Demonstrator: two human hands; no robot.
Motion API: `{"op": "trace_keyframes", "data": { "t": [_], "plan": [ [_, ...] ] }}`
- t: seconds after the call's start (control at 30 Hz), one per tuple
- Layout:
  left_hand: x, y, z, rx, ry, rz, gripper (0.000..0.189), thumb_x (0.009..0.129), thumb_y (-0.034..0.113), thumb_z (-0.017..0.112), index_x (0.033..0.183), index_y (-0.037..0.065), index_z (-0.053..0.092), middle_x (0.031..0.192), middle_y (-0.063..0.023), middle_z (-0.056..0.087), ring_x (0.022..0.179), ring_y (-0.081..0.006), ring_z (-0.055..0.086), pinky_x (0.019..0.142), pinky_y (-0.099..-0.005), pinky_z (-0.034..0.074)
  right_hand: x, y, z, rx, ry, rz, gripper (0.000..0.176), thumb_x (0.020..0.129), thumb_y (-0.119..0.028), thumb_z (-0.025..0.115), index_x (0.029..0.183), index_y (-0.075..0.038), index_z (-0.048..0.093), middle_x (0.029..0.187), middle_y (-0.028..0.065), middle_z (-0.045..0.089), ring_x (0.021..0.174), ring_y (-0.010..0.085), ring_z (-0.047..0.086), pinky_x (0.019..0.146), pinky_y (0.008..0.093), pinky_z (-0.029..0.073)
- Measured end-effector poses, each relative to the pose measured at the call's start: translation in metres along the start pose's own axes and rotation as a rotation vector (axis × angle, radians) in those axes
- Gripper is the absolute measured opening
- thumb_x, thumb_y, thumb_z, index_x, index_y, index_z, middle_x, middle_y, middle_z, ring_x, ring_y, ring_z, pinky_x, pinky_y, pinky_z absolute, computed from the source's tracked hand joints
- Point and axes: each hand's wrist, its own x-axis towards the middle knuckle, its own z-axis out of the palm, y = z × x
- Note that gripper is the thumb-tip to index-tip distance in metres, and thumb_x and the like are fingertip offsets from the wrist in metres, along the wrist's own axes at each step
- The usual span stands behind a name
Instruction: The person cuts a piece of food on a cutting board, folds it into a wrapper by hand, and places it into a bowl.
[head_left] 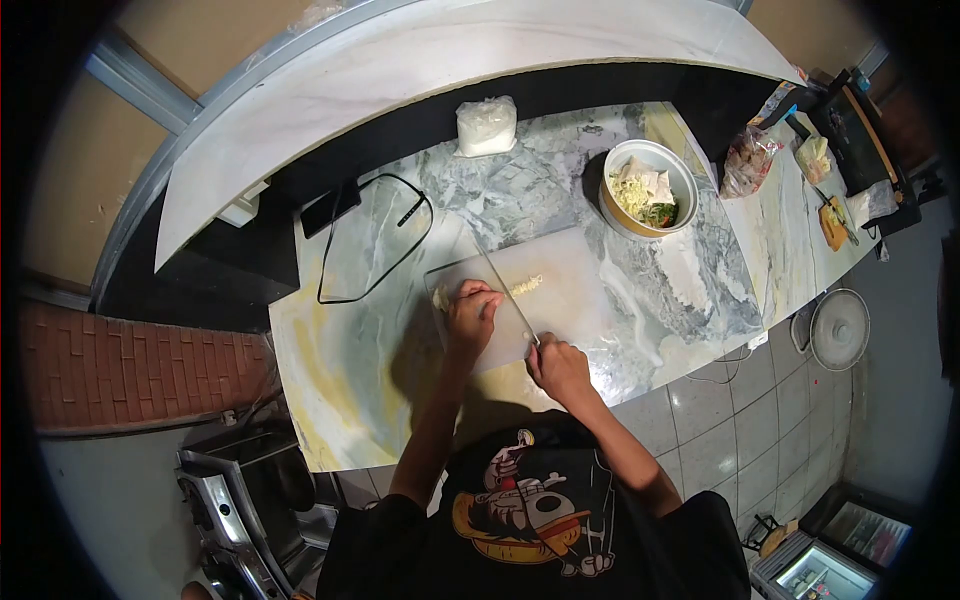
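A kitchen knife (pixel 511 293) is in my right hand (pixel 560 368), whose fingers wrap round its handle. The blade points away from me across a whitish cutting board (pixel 575 260). My left hand (pixel 472 318) is on the board just left of the blade, fingers bent and pinched together. What they hold is hidden beneath them. To the right of the blade lies a short row of pale, thinly cut pieces (pixel 526 286). A bit of similar pale food (pixel 440 297) shows at the left of my left hand.
A white pot (pixel 612 215) with shredded and green vegetables stands at the back right. A bag of white powder (pixel 486 127) sits at the back. A black strap (pixel 374 290) loops at the left. Bagged food (pixel 750 160) lies on the right-hand counter.
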Motion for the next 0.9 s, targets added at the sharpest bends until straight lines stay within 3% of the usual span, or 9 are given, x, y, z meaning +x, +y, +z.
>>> {"op": "trace_keyframes", "data": {
  "t": [0.33, 0.9],
  "plan": [
    [-0.0004, 0.0027, -0.0014, -0.005, 0.003, -0.051, 0.009, 0.073, 0.000, 0.072, 0.082, 0.002, 0.071, 0.088, -0.0095, 0.060, 0.082, -0.0222, 0.062, 0.074, -0.0313, 0.048, -0.0038, 0.0031, 0.0002, -0.008, 0.039, -0.044, 0.024, 0.087, -0.021, 0.059, 0.080, 0.001, 0.053, 0.057, 0.0223, 0.058, 0.053, 0.0401, 0.061, 0.051, 0.0480, 0.050],
    [-0.0019, -0.0031, -0.0013, -0.004, -0.018, -0.006, 0.009, 0.075, 0.000, 0.069, 0.084, 0.000, 0.070, 0.088, -0.0094, 0.059, 0.084, -0.0229, 0.061, 0.077, -0.0316, 0.048, -0.0009, 0.0012, -0.0025, -0.013, -0.028, -0.002, 0.027, 0.089, -0.024, 0.055, 0.084, 0.002, 0.057, 0.062, 0.0239, 0.061, 0.058, 0.0412, 0.062, 0.056, 0.0483, 0.051]
  ]
}}
